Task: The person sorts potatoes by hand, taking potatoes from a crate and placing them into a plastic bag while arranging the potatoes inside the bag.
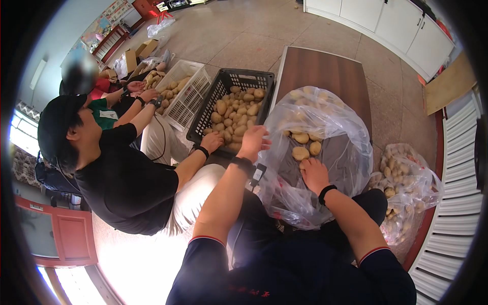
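My left hand (254,143) is raised between the black crate and the plastic bag, its fingers apart and loosely bent, with nothing visible in them. Inside the mouth of the clear plastic bag (277,124), my right hand (315,175) has its fingers around a potato (303,165), which they partly cover. Two potatoes (301,153) lie just beyond those fingers, and several more rest deeper in the bag. The black crate (231,76) to the left holds many potatoes (234,117).
Beside me a person in black (127,183) reaches into the black crate. A white crate (195,91) with potatoes stands farther left, near other people's hands. The bag lies partly on a brown board (323,71). Filled potato bags (401,173) sit at the right by a radiator (452,188).
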Tool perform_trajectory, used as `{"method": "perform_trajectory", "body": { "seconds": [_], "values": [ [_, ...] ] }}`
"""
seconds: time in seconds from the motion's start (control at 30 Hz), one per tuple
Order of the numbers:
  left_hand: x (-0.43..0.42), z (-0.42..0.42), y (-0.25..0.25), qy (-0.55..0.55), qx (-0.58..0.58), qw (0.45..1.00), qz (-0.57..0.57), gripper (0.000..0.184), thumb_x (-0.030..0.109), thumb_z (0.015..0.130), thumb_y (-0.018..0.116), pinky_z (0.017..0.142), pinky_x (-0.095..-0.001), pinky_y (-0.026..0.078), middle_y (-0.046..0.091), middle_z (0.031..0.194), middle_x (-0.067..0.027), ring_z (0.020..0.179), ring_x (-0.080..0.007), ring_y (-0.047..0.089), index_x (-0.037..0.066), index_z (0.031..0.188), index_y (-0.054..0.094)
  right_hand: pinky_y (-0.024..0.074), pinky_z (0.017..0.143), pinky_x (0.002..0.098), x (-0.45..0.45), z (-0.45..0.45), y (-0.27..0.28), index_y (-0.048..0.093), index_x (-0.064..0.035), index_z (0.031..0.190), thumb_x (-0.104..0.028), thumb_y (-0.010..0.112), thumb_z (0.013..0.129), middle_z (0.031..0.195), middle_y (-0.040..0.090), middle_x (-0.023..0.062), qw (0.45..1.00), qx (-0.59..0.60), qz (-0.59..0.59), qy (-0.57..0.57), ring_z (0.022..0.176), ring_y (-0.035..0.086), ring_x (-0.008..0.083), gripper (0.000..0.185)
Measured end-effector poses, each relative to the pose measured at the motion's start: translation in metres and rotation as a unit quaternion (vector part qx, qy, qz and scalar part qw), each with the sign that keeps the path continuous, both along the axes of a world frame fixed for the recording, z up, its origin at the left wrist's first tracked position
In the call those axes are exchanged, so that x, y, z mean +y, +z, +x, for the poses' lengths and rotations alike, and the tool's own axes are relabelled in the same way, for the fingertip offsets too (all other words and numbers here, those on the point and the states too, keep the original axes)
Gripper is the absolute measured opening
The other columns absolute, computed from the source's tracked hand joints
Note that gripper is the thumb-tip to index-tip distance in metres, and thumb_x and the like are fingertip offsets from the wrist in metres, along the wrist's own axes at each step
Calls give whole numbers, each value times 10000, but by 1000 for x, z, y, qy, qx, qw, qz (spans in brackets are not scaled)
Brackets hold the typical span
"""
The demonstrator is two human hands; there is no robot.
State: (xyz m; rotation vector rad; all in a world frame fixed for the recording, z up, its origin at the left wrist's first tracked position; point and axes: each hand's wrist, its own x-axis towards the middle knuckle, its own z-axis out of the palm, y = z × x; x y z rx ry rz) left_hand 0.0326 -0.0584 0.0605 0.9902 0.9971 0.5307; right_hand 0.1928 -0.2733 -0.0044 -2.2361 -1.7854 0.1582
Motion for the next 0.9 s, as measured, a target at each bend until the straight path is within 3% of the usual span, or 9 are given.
{"method": "perform_trajectory", "body": {
  "seconds": [0.17,0.23,0.33,0.53,0.63,0.77,0.87,0.9],
  "values": [
    [-6,4,4,-86,40,995,26,351,280,930,546,554,-300,480,612,996,-89,676,-184,616,14,1158,556,476,727,461,17,-3,19,559,-77,991,-271,646,863,921,618,143,991,111,63,-50,867,603,363,248],
    [-9,6,8,-115,57,991,34,353,290,926,552,537,-292,469,619,970,-84,657,-177,617,13,1145,564,473,727,461,26,-4,31,553,-23,1022,-306,631,893,910,626,213,959,268,79,-53,853,606,407,321],
    [-15,8,17,-170,83,981,38,356,313,917,592,545,-277,465,621,970,-80,661,-167,609,28,1129,567,474,742,447,41,-8,45,557,5,1078,-313,610,914,900,629,246,933,346,96,-37,877,610,410,362],
    [-27,10,28,-234,32,971,-43,378,356,928,587,554,-262,441,623,919,-51,681,-138,595,26,1114,578,476,745,434,57,-22,47,560,-4,1139,-284,575,936,910,637,234,920,363,146,34,876,618,396,346],
    [-25,14,20,-256,-5,966,-48,305,324,940,581,511,-249,436,620,837,-43,645,-132,599,45,1064,587,477,742,437,60,-27,47,537,-10,1173,-245,577,936,915,643,225,912,370,173,43,869,624,387,336],
    [-20,10,19,-235,-44,969,-63,248,261,933,620,532,-244,431,616,844,-33,654,-125,577,41,1044,595,478,765,438,57,-25,66,512,-21,1213,-214,583,932,950,639,229,897,429,106,-4,887,621,388,348],
    [-12,4,18,-197,-78,975,-73,236,246,924,637,551,-250,430,614,856,-29,669,-137,573,44,1042,601,475,802,445,57,-15,50,525,-43,1217,-166,595,903,1029,625,217,925,344,158,-10,954,603,386,344],
    [-8,2,15,-173,-98,977,-76,221,239,925,634,551,-260,436,609,851,-29,665,-143,570,51,1035,598,473,824,447,56,-11,45,537,-52,1207,-145,594,882,1085,607,205,953,265,146,-5,994,585,382,343]
  ]
}}
